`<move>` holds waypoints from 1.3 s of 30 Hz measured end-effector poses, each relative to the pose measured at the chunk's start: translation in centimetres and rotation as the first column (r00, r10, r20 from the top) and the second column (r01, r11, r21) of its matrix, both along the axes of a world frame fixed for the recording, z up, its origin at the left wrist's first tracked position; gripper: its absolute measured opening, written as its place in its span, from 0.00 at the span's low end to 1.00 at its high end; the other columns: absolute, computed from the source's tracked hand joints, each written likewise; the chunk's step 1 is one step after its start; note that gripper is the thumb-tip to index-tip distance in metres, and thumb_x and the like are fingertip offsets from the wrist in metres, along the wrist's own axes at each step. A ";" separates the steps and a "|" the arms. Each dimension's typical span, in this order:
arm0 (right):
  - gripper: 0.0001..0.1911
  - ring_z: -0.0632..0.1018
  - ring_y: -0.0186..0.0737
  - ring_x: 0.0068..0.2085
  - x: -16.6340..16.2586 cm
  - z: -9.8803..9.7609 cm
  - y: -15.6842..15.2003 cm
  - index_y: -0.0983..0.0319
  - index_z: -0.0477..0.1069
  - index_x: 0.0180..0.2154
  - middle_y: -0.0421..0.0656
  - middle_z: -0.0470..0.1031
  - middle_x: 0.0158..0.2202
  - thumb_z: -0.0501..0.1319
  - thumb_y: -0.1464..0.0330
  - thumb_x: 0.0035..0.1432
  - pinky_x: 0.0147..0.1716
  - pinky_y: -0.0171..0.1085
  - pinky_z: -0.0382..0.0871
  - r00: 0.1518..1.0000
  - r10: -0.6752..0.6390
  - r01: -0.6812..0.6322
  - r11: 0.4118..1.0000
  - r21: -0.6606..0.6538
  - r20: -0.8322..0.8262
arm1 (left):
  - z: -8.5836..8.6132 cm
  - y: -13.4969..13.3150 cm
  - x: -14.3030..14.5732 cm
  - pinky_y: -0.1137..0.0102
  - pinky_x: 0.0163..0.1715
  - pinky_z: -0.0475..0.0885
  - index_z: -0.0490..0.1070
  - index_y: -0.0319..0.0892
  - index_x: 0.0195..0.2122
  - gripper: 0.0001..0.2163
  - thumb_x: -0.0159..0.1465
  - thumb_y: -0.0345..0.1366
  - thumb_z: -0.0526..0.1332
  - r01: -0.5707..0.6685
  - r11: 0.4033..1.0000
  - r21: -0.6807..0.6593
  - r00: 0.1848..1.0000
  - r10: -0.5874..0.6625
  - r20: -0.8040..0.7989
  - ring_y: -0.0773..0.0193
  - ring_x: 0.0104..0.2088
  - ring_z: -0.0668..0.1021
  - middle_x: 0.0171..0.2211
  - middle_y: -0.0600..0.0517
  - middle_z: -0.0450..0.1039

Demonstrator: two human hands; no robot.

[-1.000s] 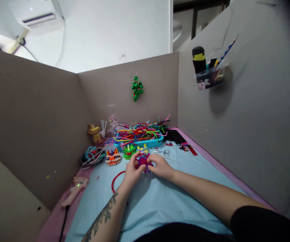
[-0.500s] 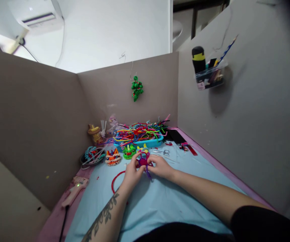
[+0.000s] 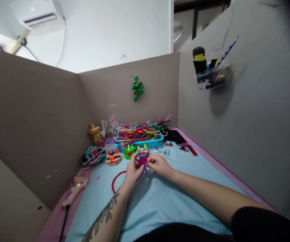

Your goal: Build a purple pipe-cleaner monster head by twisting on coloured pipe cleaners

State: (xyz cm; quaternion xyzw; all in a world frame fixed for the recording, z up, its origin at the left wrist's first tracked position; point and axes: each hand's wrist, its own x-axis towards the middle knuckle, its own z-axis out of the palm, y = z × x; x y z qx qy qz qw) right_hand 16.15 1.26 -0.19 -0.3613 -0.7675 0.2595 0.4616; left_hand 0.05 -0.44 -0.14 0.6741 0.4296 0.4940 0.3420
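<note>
Between my hands is a small magenta and purple pipe-cleaner piece (image 3: pixel 142 160), raised over the light blue cloth. My left hand (image 3: pixel 133 171) grips its left side, thumb in front. My right hand (image 3: pixel 160 165) pinches its right edge with thumb and forefinger. A loose purple pipe cleaner (image 3: pixel 140 174) runs from the piece down and to the left, across my left thumb. A red pipe cleaner (image 3: pixel 114 180) curves on the cloth beside my left forearm. Just behind my hands sit a green pipe-cleaner figure (image 3: pixel 129 152), a yellow one (image 3: pixel 143 148) and an orange one (image 3: pixel 113 158).
A blue tray (image 3: pixel 147 144) heaped with colourful pipe cleaners stands at the back. Scissors (image 3: pixel 165 153) lie right of my hands. A dark bowl (image 3: pixel 92 160) and a pink glue gun (image 3: pixel 75 193) are on the left. Grey panels surround the table; a clear box (image 3: pixel 211 79) hangs right.
The purple pipe cleaner's loose end has swung from pointing down and right to pointing down and left. Both hands stay on the piece, nearly in place.
</note>
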 end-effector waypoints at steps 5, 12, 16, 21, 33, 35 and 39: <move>0.06 0.71 0.37 0.35 0.2 -0.2 -0.4 0.61 0.70 0.30 0.42 0.71 0.30 0.55 0.72 0.57 0.36 0.36 0.65 0.999 -0.016 0.007 0.976 0.216 0.042 | -0.2 0.6 0.2 0.74 0.24 0.63 0.54 0.36 0.54 0.31 0.52 0.40 0.64 0.107 0.989 -0.101 0.971 -0.082 0.224 0.70 0.21 0.68 0.20 0.58 0.65; 0.06 0.71 0.42 0.39 0.3 -0.6 -0.4 0.61 0.69 0.33 0.46 0.72 0.33 0.54 0.72 0.57 0.40 0.42 0.65 0.985 -0.151 0.101 0.904 0.415 0.089 | 1.1 -0.7 0.6 0.75 0.24 0.62 0.55 0.37 0.53 0.30 0.53 0.40 0.65 0.147 0.977 -0.152 0.944 -0.093 0.315 0.72 0.20 0.67 0.19 0.59 0.65; 0.07 0.70 0.41 0.37 0.3 -0.4 -0.7 0.61 0.67 0.30 0.45 0.70 0.31 0.53 0.73 0.57 0.39 0.41 0.64 0.981 -0.165 0.110 0.907 0.407 0.102 | 1.5 -1.3 0.7 0.75 0.23 0.61 0.57 0.39 0.53 0.28 0.53 0.39 0.64 0.094 0.984 -0.150 0.963 -0.051 0.264 0.71 0.21 0.68 0.21 0.58 0.65; 0.09 0.69 0.38 0.32 0.0 -0.1 -0.9 0.61 0.64 0.26 0.42 0.66 0.28 0.51 0.74 0.57 0.34 0.36 0.62 0.994 -0.103 0.086 0.950 0.299 0.043 | 1.4 -1.2 0.9 0.75 0.23 0.62 0.55 0.39 0.53 0.29 0.53 0.37 0.64 0.110 0.980 -0.166 0.967 -0.067 0.246 0.71 0.21 0.68 0.20 0.59 0.65; 0.10 0.68 0.35 0.29 -0.4 0.0 -0.4 0.61 0.62 0.22 0.38 0.64 0.24 0.52 0.72 0.54 0.32 0.34 0.60 0.995 -0.052 0.057 0.997 0.057 -0.088 | 0.8 -0.7 0.8 0.75 0.23 0.60 0.57 0.39 0.51 0.27 0.53 0.40 0.63 -0.004 0.996 -0.084 0.984 0.019 0.179 0.70 0.22 0.67 0.21 0.59 0.62; 0.06 0.68 0.35 0.30 -0.5 -0.1 -0.4 0.61 0.64 0.24 0.38 0.65 0.25 0.54 0.71 0.53 0.32 0.34 0.61 0.992 -0.064 0.069 0.997 0.046 -0.107 | 0.8 -0.7 0.7 0.75 0.22 0.59 0.58 0.39 0.51 0.27 0.52 0.41 0.64 -0.035 0.997 -0.064 0.987 0.044 0.152 0.70 0.21 0.66 0.20 0.60 0.60; 0.03 0.67 0.36 0.31 -0.6 -0.3 -0.7 0.61 0.64 0.30 0.38 0.65 0.28 0.58 0.71 0.50 0.33 0.34 0.62 0.982 -0.077 0.088 0.994 0.063 -0.171 | 0.8 -0.8 0.8 0.74 0.21 0.58 0.57 0.38 0.51 0.25 0.54 0.38 0.61 -0.068 0.998 -0.006 0.997 0.068 0.040 0.70 0.20 0.64 0.19 0.61 0.57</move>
